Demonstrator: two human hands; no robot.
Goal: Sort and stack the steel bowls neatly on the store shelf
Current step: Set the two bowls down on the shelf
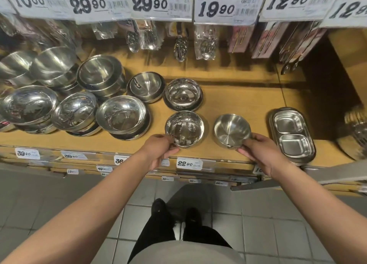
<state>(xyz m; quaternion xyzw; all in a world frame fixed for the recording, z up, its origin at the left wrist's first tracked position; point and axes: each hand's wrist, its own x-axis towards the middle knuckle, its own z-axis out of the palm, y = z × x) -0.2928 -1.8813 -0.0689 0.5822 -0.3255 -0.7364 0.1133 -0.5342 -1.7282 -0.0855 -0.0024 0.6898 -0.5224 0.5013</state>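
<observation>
Both hands work at the front edge of the shelf point(248, 97), each on its own bowl. The left hand point(158, 148) pinches the near rim of a polished bowl point(184, 129), thumb and fingers curled round the lip. The right hand point(260, 150) grips the near rim of a brushed bowl point(231, 129), which tilts with its mouth turned away toward the back of the shelf. Holding each by the near lip likely lets the person lift or slide them without reaching over the goods, and the pair probably sits here at the front, apart from the rest, because these two are not yet sorted.

The polished bowl is mirror-bright and stands upright, just in front of a matching bowl point(183, 94) that appears to rest on another one; that seems its natural home. The brushed bowl has a duller, satin finish with fine concentric rings inside. Toward the left end of the shelf crowd larger stacked bowls point(122, 115), some leaning. At the right end lies a stack of divided trays point(292, 132), close beside the right hand
</observation>
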